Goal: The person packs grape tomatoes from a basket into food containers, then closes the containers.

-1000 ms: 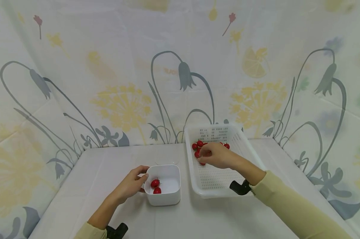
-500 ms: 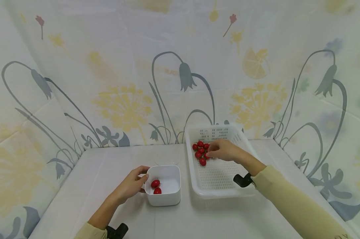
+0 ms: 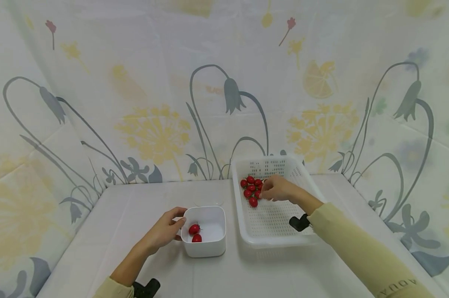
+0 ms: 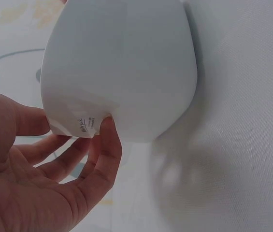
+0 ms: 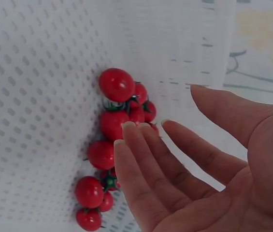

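Observation:
A small white square box (image 3: pixel 206 248) stands on the table with two red tomatoes (image 3: pixel 194 229) inside. The left hand (image 3: pixel 166 228) grips its left side, thumb at the rim; in the left wrist view the fingers of the left hand (image 4: pixel 54 164) bend against the box wall (image 4: pixel 122 63). Several small tomatoes (image 3: pixel 253 202) lie in the left part of a white perforated basket (image 3: pixel 254 241). Over them is the right hand (image 3: pixel 282 189). In the right wrist view the right hand (image 5: pixel 204 169) has thumb and fingers apart, holding nothing, its fingertips close to the tomatoes (image 5: pixel 117 85).
A white cloth covers the table (image 3: pixel 135 207). Behind it and at both sides hangs a patterned curtain (image 3: pixel 154 82) with flowers. The basket stands to the right of the box, its back edge near the curtain.
The right hand has moved slightly right and off the front tomatoes, uncovering more of them, and its forearm has shifted a little. The left hand and the box have stayed put.

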A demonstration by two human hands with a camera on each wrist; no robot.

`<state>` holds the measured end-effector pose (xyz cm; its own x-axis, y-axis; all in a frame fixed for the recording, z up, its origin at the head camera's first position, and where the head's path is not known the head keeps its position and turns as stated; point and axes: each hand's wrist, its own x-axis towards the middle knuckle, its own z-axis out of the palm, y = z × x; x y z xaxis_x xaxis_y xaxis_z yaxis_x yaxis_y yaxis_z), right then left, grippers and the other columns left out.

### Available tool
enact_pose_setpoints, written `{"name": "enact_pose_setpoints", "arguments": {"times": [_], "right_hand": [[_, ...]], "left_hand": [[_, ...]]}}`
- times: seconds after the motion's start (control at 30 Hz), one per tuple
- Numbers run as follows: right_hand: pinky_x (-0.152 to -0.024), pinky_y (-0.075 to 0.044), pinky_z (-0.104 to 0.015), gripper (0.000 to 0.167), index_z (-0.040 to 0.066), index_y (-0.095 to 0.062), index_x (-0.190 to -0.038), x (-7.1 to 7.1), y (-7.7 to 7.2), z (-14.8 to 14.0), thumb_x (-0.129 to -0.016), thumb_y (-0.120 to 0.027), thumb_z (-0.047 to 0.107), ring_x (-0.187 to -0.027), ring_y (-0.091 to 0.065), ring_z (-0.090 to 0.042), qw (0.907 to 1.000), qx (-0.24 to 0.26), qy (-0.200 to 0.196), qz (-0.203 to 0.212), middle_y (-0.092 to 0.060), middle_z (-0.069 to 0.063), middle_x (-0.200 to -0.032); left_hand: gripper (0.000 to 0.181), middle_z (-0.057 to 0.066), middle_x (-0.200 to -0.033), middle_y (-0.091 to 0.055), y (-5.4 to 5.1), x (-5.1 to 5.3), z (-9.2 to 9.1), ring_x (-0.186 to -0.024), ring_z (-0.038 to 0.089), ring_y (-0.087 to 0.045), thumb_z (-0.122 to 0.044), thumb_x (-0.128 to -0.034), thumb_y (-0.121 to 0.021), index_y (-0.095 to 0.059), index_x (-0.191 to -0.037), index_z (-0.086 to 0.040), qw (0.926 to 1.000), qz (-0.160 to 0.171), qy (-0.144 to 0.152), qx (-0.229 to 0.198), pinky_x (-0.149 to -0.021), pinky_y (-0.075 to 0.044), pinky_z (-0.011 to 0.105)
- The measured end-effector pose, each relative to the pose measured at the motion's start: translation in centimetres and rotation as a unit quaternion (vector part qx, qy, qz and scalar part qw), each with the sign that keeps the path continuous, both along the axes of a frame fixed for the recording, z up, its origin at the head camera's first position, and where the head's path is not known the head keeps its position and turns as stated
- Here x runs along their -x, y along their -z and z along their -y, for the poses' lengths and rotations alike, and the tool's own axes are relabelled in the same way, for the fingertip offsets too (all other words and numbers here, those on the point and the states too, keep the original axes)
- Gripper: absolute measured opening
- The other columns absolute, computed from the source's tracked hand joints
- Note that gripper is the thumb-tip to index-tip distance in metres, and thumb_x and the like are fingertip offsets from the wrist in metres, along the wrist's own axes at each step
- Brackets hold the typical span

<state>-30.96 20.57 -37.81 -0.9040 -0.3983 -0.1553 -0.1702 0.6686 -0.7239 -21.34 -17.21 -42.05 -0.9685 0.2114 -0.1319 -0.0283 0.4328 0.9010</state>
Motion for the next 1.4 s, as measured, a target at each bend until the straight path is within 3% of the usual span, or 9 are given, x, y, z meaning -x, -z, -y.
{"name": "enact_pose_setpoints", "arguments": {"times": [0.27, 0.57, 0.87, 1.1, 1.4], "right_hand": [[-0.085, -0.06, -0.047, 0.014, -0.005, -0.072, -0.097, 0.7, 1.2, 0.3, -0.094, -0.07, 0.009, -0.089, -0.068, -0.031, 0.9989, 0.012, 0.022, 0.039, -0.07, -0.021, -0.1], [-0.089, -0.06, -0.046, 0.025, -0.009, -0.068, -0.113, 1.1, 1.8, 0.4, -0.094, -0.069, 0.008, -0.096, -0.069, -0.035, 0.996, 0.014, 0.039, 0.079, -0.07, -0.016, -0.104], [-0.086, -0.061, -0.042, 0.028, -0.007, -0.068, -0.115, 2.3, 3.1, 0.7, -0.093, -0.071, 0.01, -0.093, -0.071, -0.032, 0.9926, 0.013, 0.048, 0.111, -0.071, -0.019, -0.106], [-0.084, -0.062, -0.042, 0.032, -0.008, -0.068, -0.118, 2.6, 3.4, 1.4, -0.092, -0.073, 0.01, -0.089, -0.072, -0.028, 0.9915, 0.005, 0.062, 0.115, -0.072, -0.016, -0.101], [-0.076, -0.063, -0.039, 0.023, -0.004, -0.074, -0.107, 3.0, 4.0, 2.5, -0.089, -0.077, 0.01, -0.076, -0.069, -0.022, 0.9922, -0.02, 0.07, 0.101, -0.073, -0.013, -0.091]], "left_hand": [[0.036, 0.021, -0.142, -0.052, 0.1, 0.1, 0.1, -0.109, 0.034, -0.064, -0.01, -0.1057, -0.053, -0.052, -0.141, -0.001, 1.0, -0.001, 0.002, -0.005, -0.077, -0.063, 0.043], [0.036, 0.021, -0.142, -0.052, 0.0, -0.1, 0.1, -0.108, 0.034, -0.063, -0.01, -0.1057, -0.052, -0.052, -0.14, -0.001, 1.0, -0.001, 0.003, -0.004, -0.077, -0.063, 0.043], [0.038, 0.021, -0.142, -0.052, -0.2, -0.1, 0.0, -0.108, 0.032, -0.064, -0.01, -0.1053, -0.053, -0.051, -0.142, -0.001, 1.0, 0.0, 0.0, 0.004, -0.077, -0.063, 0.042], [0.036, 0.021, -0.142, -0.052, 0.0, 0.0, 0.0, -0.108, 0.033, -0.064, -0.01, -0.1056, -0.053, -0.052, -0.14, -0.001, 1.0, 0.001, 0.003, -0.004, -0.077, -0.063, 0.043], [0.036, 0.022, -0.142, -0.052, 0.0, 0.0, 0.1, -0.11, 0.034, -0.063, -0.009, -0.1056, -0.052, -0.052, -0.141, 0.0, 1.0, 0.0, 0.005, -0.009, -0.077, -0.063, 0.044]]}}
